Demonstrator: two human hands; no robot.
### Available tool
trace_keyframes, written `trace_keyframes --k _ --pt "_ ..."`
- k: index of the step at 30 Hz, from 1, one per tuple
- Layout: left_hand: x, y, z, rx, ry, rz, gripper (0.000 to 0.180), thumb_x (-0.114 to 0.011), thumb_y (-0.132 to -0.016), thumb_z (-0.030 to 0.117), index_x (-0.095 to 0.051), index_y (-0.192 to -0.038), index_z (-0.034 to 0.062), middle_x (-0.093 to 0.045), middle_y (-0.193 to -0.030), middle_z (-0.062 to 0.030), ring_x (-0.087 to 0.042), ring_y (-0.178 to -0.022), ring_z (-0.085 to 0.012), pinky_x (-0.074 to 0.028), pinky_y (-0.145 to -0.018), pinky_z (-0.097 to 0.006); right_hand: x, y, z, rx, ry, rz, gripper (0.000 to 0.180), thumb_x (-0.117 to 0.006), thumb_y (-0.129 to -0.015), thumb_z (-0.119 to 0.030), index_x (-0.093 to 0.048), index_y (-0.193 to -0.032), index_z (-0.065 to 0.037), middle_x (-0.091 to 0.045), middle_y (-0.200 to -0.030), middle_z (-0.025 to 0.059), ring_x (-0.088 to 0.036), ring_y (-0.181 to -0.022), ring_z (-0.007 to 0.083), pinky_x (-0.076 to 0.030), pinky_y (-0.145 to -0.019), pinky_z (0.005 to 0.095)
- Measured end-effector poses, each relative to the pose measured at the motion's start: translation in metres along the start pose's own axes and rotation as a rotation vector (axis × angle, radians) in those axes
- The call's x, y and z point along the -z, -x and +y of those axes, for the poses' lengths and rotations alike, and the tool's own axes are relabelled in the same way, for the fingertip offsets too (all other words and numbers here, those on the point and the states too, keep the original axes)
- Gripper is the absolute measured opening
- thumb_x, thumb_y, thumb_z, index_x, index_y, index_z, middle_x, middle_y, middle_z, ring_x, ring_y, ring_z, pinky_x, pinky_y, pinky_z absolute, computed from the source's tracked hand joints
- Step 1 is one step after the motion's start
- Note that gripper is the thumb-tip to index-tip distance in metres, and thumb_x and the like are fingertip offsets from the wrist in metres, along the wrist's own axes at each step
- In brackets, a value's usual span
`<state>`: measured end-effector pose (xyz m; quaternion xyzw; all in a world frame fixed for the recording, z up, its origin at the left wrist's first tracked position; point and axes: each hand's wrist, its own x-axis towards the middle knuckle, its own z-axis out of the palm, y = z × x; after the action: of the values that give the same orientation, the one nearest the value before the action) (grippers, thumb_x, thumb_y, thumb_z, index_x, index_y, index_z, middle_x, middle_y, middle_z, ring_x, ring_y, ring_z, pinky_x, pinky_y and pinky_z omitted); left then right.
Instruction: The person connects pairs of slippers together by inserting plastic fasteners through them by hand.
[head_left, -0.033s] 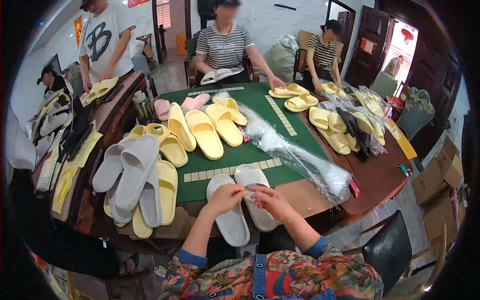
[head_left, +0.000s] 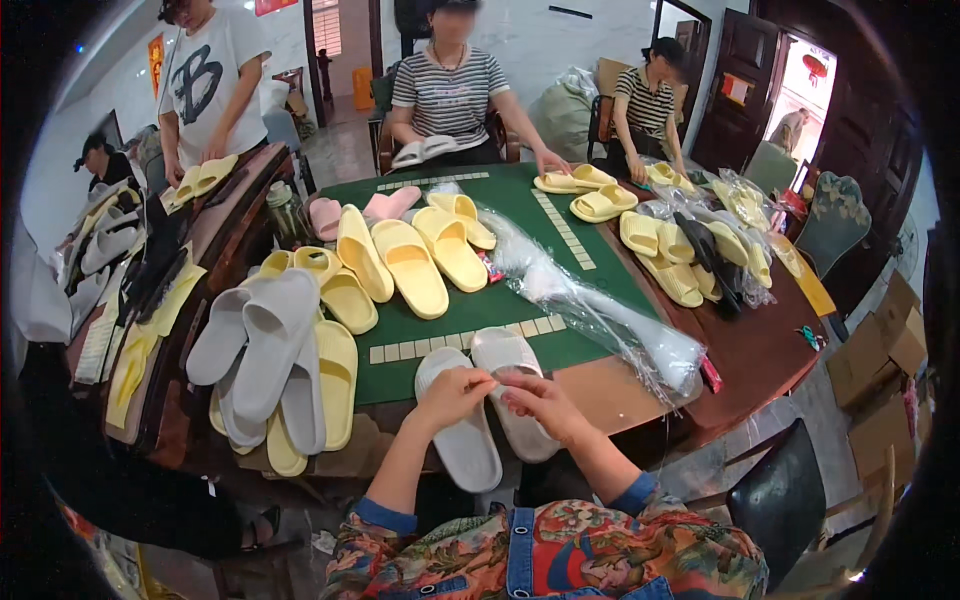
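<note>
Left hand (head_left: 452,397) and right hand (head_left: 550,408): each grip pinched closed; contents cannot be determined. Position: above two grey slide sandals (head_left: 470,452) set side by side, overhanging the table's (head_left: 385,382) near edge.

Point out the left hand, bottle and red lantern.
Left hand (head_left: 453,396): head view, back of the hand.
Bottle (head_left: 287,217): head view, middle of its body.
Red lantern (head_left: 815,67): head view, middle of its body.
</note>
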<state>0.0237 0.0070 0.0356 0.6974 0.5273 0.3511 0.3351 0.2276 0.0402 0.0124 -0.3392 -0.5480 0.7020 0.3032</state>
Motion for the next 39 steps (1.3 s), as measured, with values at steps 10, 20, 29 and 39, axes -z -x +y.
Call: trace_keyframes --k 10,20,29,39 --pt "0.018 -0.052 -0.043 -0.102 -0.488 0.178 0.018 -0.059 -0.076 0.018 -0.065 -0.081 0.0021 -0.065 -0.088 -0.0186 -0.062 -0.083 -0.0359 -0.05 -0.072 -0.043 -0.013 -0.005 0.005 0.294 0.741 0.203 0.017 -0.064 -0.085 -0.018 -0.066 -0.092 -0.003 -0.065 -0.078 0.0093 -0.061 -0.068 0.017 -0.049 -0.063 0.0304" --pt "-0.013 -0.086 -0.055 0.223 -0.641 0.057 0.024 -0.056 -0.078 0.011 -0.062 -0.097 -0.0012 -0.059 -0.105 -0.0198 -0.061 -0.096 -0.0375 -0.051 -0.08 -0.045 -0.022 -0.002 0.018 0.217 0.713 0.327 0.021 -0.065 -0.083 -0.021 -0.066 -0.088 -0.001 -0.065 -0.076 0.0118 -0.062 -0.067 0.0179 -0.049 -0.064 0.0313" --pt "-0.017 -0.096 -0.081 0.091 -0.626 0.254 0.013 -0.058 -0.072 -0.001 -0.063 -0.084 -0.0037 -0.054 -0.101 -0.0239 -0.052 -0.101 -0.0412 -0.047 -0.085 -0.045 -0.02 0.0 0.025 0.259 0.715 0.326 0.021 -0.063 -0.083 -0.02 -0.066 -0.094 -0.003 -0.065 -0.079 0.0095 -0.062 -0.069 0.0168 -0.05 -0.066 0.0303" --pt "0.016 -0.102 -0.067 0.081 -0.919 0.237 0.012 -0.06 -0.078 0.007 -0.066 -0.086 0.0011 -0.059 -0.097 -0.0161 -0.058 -0.092 -0.0317 -0.05 -0.077 -0.036 -0.022 0.002 0.024 0.233 0.689 0.325 0.024 -0.063 -0.083 -0.021 -0.065 -0.101 -0.005 -0.065 -0.08 0.008 -0.06 -0.071 0.0144 -0.049 -0.067 0.0291"
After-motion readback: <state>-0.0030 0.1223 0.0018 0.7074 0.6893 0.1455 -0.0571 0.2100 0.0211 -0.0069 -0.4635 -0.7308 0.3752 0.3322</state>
